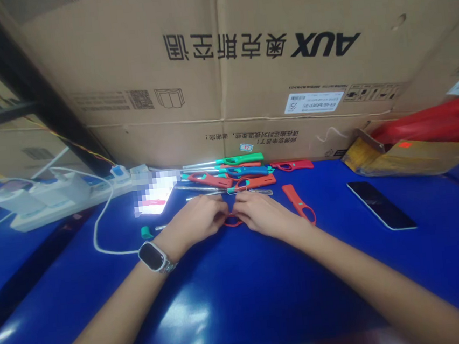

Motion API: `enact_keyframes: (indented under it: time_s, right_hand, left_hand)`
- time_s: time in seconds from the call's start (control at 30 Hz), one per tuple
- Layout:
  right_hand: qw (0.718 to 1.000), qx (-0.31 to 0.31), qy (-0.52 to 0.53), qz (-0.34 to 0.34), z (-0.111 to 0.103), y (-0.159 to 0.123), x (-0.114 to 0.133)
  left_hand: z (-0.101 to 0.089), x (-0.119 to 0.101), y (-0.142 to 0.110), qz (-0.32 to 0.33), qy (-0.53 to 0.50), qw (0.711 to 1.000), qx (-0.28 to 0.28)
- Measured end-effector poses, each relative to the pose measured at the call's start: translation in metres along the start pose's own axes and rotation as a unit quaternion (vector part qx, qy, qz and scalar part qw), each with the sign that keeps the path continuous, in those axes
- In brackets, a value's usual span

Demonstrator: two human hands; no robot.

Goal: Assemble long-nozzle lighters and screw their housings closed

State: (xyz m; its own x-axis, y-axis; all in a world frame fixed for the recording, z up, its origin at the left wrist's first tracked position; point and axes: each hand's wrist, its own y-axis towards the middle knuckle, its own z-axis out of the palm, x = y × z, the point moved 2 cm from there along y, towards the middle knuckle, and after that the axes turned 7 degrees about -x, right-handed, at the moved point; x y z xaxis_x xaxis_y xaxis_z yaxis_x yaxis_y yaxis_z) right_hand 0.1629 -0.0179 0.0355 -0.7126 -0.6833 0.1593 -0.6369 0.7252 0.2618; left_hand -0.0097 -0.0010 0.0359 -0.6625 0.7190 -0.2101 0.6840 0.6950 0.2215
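Note:
My left hand (203,213), with a watch (152,256) on its wrist, and my right hand (262,212) meet over the blue table. Both have their fingers closed on a red lighter handle (233,222), whose trigger loop shows between them; the fingers cover most of it. A metal rod end pokes out left of my left wrist; I cannot tell whether it belongs to that handle. Beside my right hand lies a loose red handle shell (297,200). Just behind my hands are several long-nosed lighters, among them a green one (244,159) and a blue one (248,171).
A lit phone (158,192) and a green cap (146,232) lie to the left, near a white power strip (70,203) with cables. At right are a dark phone (381,205) and a torn yellow-brown box (410,157). A large carton (245,84) stands behind.

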Motion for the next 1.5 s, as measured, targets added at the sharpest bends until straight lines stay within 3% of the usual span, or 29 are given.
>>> enact_keyframes:
  time_s: [0.67, 1.5]
  right_hand:
    - [0.998, -0.058, -0.033, 0.014, 0.014, -0.004, -0.003]
    - [0.996, -0.082, -0.002, 0.030, 0.014, -0.002, -0.015]
  left_hand:
    - [0.008, -0.001, 0.001, 0.015, -0.013, 0.999, -0.042]
    - [0.017, -0.004, 0.006, 0.007, -0.023, 0.996, -0.082]
